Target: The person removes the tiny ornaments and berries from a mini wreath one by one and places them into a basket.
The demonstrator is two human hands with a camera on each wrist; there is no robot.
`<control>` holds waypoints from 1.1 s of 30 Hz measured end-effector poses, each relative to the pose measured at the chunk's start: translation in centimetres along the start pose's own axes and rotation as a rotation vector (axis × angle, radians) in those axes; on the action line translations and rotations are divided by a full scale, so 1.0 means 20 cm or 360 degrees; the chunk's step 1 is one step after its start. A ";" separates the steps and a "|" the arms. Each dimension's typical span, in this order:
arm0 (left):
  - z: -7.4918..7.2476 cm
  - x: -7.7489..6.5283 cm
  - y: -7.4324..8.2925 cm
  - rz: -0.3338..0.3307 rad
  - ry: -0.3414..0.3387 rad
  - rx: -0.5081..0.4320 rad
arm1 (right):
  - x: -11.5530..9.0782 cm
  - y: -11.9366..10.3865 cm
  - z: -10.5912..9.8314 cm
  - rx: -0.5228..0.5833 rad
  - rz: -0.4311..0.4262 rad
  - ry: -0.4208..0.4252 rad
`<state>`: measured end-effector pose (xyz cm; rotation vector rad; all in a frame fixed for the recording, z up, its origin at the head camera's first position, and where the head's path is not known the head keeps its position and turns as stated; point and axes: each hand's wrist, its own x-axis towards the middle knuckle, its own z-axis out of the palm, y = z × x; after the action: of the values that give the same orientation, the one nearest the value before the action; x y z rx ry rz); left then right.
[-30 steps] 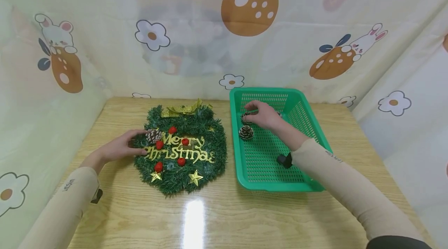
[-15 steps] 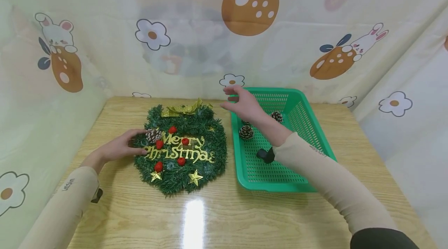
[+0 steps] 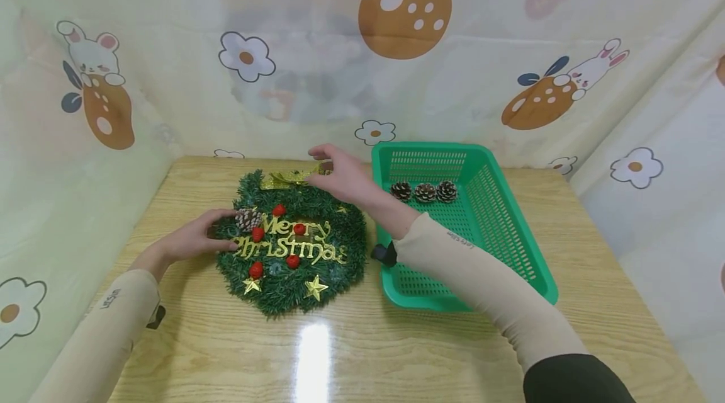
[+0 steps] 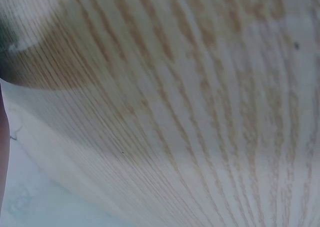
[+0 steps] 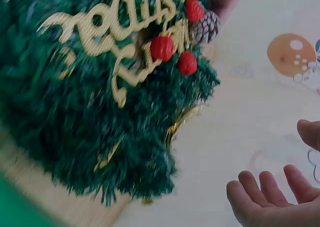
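Note:
A green wreath (image 3: 289,299) with gold "Merry Christmas" lettering (image 3: 294,249), red berries, gold stars (image 3: 317,288) and a gold bow (image 3: 286,179) lies on the table. My left hand (image 3: 189,236) rests at its left edge, fingers and thumb spread, fingertips by the pinecone (image 3: 248,220) on it. Above the wreath's upper right, beside the bow, my right hand (image 3: 347,177) hovers with parted, loosely bent fingers and nothing visible between them. The right wrist view shows those relaxed fingers (image 5: 272,194) apart from the wreath. The left wrist view shows mostly wood grain.
Right of the wreath stands a green plastic basket (image 3: 495,195). Three pinecones (image 3: 425,192) sit in a row near its back wall; my right forearm crosses over its left part. Behind the wooden table (image 3: 226,352) hangs a printed curtain (image 3: 311,75).
My right hand has left the basket and moved left over the wreath's upper right. The basket's back row of pinecones has come into full view. The left hand has stayed still.

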<state>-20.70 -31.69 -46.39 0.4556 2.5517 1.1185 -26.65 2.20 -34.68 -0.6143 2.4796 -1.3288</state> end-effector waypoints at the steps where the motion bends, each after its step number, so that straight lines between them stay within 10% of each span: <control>1: 0.00 0.00 0.00 0.0000 -0.0002 -0.0003 | 0.01 -0.01 0.02 -0.0017 0.0001 -0.0014; 33: 0.00 0.00 0.02 -0.0066 -0.0011 -0.0058 | 0.16 -0.09 0.58 -0.0588 -0.0230 -0.0306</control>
<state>-20.68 -31.50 -46.13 0.3950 2.5184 1.1449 -24.18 -8.74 -39.60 -0.9697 2.5734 -0.8080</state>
